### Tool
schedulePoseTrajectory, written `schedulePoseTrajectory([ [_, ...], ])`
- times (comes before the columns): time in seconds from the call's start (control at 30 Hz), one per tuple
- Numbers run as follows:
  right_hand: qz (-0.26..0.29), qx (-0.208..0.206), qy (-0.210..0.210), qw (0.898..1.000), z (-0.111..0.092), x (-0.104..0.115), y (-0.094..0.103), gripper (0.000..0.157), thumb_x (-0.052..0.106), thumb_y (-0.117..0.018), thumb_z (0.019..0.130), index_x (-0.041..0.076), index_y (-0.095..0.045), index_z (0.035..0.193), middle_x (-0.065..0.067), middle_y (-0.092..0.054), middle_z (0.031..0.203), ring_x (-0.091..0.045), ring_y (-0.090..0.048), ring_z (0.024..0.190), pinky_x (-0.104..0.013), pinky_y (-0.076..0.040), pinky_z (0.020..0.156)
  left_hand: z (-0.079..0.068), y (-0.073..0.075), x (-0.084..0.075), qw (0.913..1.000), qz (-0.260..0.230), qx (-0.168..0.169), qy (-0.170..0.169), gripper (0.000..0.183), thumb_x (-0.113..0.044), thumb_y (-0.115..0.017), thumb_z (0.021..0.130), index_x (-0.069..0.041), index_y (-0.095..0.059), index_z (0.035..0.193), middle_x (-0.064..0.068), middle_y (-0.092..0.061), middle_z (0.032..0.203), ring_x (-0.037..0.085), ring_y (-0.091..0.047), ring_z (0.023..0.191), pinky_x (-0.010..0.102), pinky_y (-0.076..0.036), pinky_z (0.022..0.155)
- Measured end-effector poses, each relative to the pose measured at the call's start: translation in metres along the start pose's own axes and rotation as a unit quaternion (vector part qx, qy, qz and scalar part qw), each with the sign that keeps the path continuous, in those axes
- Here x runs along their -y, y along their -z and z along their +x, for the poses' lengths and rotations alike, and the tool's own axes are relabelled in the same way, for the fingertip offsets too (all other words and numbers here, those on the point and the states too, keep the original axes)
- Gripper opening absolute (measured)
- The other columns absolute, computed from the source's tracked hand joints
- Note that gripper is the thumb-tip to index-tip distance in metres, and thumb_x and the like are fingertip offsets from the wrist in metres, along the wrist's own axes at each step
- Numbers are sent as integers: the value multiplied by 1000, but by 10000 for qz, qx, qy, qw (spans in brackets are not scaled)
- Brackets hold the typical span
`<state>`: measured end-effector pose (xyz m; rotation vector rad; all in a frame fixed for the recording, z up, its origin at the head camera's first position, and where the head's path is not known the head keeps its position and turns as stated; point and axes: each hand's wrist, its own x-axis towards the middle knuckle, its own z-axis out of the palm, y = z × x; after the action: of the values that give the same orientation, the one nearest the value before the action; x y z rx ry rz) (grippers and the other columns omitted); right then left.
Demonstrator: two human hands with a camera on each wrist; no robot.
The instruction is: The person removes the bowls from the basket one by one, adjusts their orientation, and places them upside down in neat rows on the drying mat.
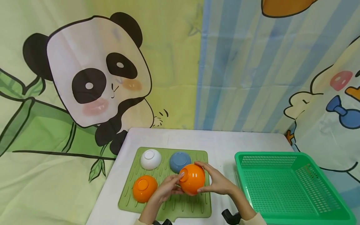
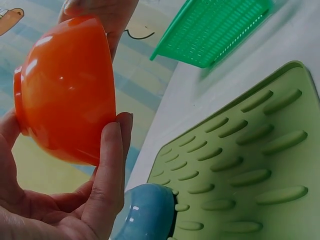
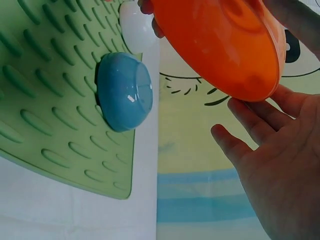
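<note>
Both hands hold an orange bowl (image 1: pixel 195 179) on its side above the green ridged mat (image 1: pixel 197 211). My left hand (image 1: pixel 167 187) grips it with the thumb at the base and the fingers against the rim, as the left wrist view shows. From the other side, my right hand (image 1: pixel 218 182) spans the bowl, thumb and fingers at opposite parts of the rim. On the mat, a second orange bowl (image 1: pixel 144 188), a white bowl (image 1: pixel 150 159) and a blue bowl (image 1: pixel 180 162) sit upside down. The held bowl's inside faces the right palm.
A green plastic basket (image 1: pixel 281 187) with perforated walls stands to the right on the white table (image 1: pixel 219 140). Behind the table hangs a cloth backdrop (image 1: pixel 174 62) with a cartoon panda and blue stripes.
</note>
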<state>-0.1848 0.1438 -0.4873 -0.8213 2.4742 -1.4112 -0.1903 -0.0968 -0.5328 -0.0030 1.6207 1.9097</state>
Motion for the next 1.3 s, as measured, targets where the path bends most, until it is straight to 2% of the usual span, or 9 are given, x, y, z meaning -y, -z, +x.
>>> schedulePoseTrajectory([
  [0.17,-54,-19,36,10000,1,0,0,88,38,-81,68,17,-36,141,-4,-36,142,-31,-35,128,-61,-35,93,0,2,-1,10000,33,38,23,56,-45,-54,91,5,-54,116,7,-59,83,13,-63,63,32,-55,69],
  [0.4,-33,-32,19,10000,3,1,-2,88,35,-83,67,13,-38,139,-3,-38,140,-28,-38,126,-56,-39,92,2,5,1,9998,185,-27,-24,61,-46,-57,89,7,-53,118,10,-59,85,15,-63,64,34,-55,68],
  [0.6,-29,-86,108,9999,7,-3,-10,87,35,-84,64,15,-40,136,1,-42,136,-25,-42,122,-55,-40,93,-2,11,-3,9976,643,-225,-111,63,-46,-56,89,9,-51,120,11,-60,82,20,-65,65,41,-54,69],
  [0.8,-207,-56,-19,9998,7,-11,-21,89,39,-84,63,13,-40,136,2,-44,134,-22,-43,121,-53,-38,95,-7,16,-6,9912,1207,-529,-111,60,-45,-59,88,10,-53,112,11,-62,79,22,-65,65,43,-55,66],
  [1.07,-385,-13,-173,9991,6,-26,-42,89,39,-84,62,12,-40,135,2,-45,130,-21,-45,119,-50,-39,95,-10,18,-2,9754,2002,-916,-86,56,-47,-64,84,6,-58,100,10,-60,77,18,-61,61,45,-54,63],
  [1.3,-660,-58,-300,9974,7,-35,-62,89,40,-85,60,11,-42,132,1,-47,127,-20,-46,117,-46,-40,95,-11,25,7,9478,2952,-1207,-24,55,-52,-63,82,1,-65,95,7,-61,81,17,-61,60,42,-54,61],
])
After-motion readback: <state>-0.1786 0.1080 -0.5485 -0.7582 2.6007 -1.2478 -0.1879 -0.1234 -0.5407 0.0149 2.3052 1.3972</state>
